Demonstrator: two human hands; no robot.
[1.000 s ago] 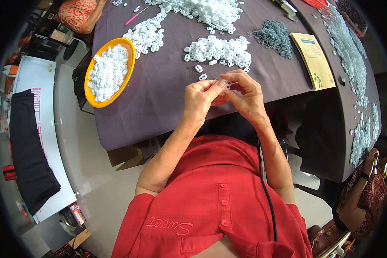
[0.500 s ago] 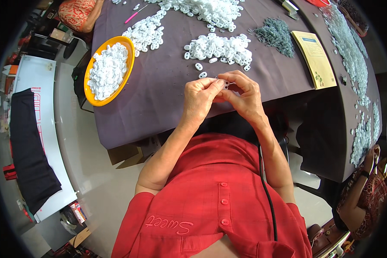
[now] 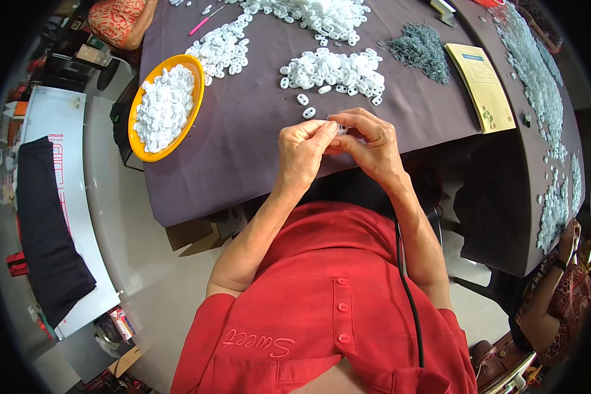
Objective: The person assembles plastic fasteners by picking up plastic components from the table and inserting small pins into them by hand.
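Observation:
Just above the near table edge, my two hands meet fingertip to fingertip. A small white two-hole piece (image 3: 343, 129) shows between the thumb and bent fingers of my right hand (image 3: 377, 146). My left hand (image 3: 299, 156) pinches at its left side, thumb against forefinger; whatever sits in that pinch is mostly covered by the fingers. Right beyond the hands lie two loose white oval pieces (image 3: 309, 113). Farther back is a heap of the same white pieces (image 3: 338, 71).
An orange bowl (image 3: 134, 134) full of white pieces stands at the table's left edge. Farther back are a pink-handled tool (image 3: 205, 23) and a heap of small grey parts (image 3: 419, 54). A yellow envelope (image 3: 481, 88) lies right. Another person's hand (image 3: 569, 241) is at far right.
Both hands stay in nearly the same spot. The white piece has turned slightly and is more covered by my fingers.

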